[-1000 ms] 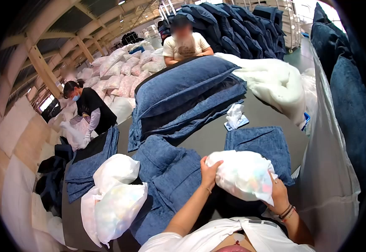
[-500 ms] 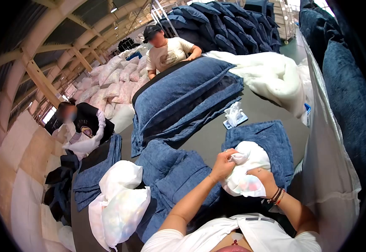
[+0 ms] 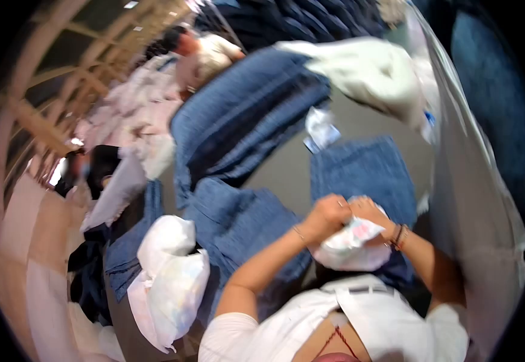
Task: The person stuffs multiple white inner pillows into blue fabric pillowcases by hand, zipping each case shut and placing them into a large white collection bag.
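My left hand [image 3: 325,218] and my right hand [image 3: 368,217] are close together, fingers closed on the gathered top of a white bag [image 3: 353,253]. Coloured filling shows faintly through its thin cloth. The bag hangs just in front of my body, at the near edge of a folded blue cover [image 3: 362,172]. To the left, a second white bag [image 3: 172,295] with pale coloured filling lies on the table. Between the two bags spreads a crumpled blue cover [image 3: 238,223]. Motion blur softens the fingertips.
A large blue cushion [image 3: 244,102] lies across the grey table [image 3: 377,117], with a tissue pack [image 3: 321,130] beside it and white fluffy fabric [image 3: 365,66] behind. One person [image 3: 205,60] stands across the table; another [image 3: 102,172] at left holds white cloth. A pale curtain [image 3: 473,199] hangs on the right.
My hands have come closer together and gathered the bag's top, pulling it toward my body off the folded blue cover. The person at left has raised the white cloth. My view has shifted.
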Available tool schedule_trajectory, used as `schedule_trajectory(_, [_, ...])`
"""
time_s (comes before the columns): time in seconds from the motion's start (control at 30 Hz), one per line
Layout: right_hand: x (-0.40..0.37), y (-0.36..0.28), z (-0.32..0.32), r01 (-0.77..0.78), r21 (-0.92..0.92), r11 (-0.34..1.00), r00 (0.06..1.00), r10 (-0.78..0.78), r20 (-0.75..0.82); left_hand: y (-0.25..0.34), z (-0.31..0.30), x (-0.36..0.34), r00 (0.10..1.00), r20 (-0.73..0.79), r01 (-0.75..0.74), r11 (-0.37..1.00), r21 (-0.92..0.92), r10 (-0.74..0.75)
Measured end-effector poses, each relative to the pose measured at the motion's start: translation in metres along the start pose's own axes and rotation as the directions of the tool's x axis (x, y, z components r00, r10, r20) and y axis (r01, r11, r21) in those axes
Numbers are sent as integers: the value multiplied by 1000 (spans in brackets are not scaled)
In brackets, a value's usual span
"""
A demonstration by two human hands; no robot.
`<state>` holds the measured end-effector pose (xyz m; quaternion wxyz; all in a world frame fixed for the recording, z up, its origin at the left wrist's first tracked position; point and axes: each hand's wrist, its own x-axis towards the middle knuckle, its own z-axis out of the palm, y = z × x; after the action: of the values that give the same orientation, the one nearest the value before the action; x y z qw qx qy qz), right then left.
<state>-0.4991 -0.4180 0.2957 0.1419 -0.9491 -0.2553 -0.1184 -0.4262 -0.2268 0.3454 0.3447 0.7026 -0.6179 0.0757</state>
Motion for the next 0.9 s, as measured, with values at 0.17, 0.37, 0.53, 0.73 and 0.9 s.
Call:
schedule_trajectory(0.17, [-16,-30,-11,19,-77,997,963,-38,-266,54,-27,-25,849,-66,451,784,-427,-524])
schedule_trajectory(0.37, [10,-27,-37,-41,65,997,818,71,-571,46,63,-111,430,-66,425,266,-865,-900])
schedule_trajectory(0.53, [30,4,-43,-130,219,967,711,245,-659,-28,108,-65,696,-39,654,656,-375,-717])
schedule_trajectory(0.73, [3,13,-23,-334,256,907,773,419,-476,-111,189,-52,875,-88,476,879,-30,-476])
schedule_trajectory(0.9, [-26,7,-55,-442,166,881,867,467,-174,-99,103,18,624,-213,514,600,-613,-752])
